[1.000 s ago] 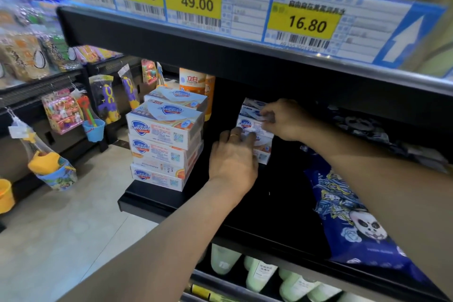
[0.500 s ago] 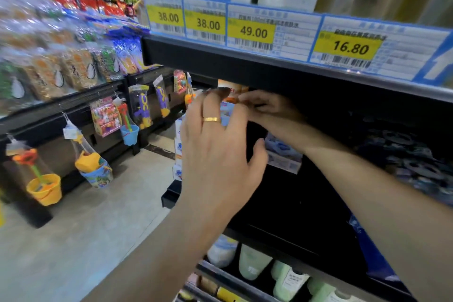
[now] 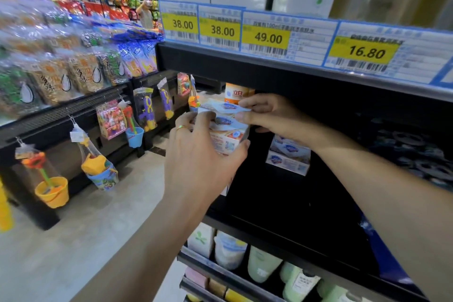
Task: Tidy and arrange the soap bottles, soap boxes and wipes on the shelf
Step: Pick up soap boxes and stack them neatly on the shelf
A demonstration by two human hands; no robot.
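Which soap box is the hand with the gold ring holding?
Find the yellow 49.00 price tag on the black shelf edge and look straight below it. There the left hand grips the top soap box of the front stack, while the right hand pinches its upper edge. Unlike the small stack of boxes further right, this one sits between both hands.

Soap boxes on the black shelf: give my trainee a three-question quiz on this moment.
1. True or false: the left hand rests flat on the floor.
2. What does the right hand pinch? A) top soap box B) orange bottle C) price tag
3. Fill in: the small stack of soap boxes lies under the right ____.

Key: 1 false; 2 A; 3 wrist.
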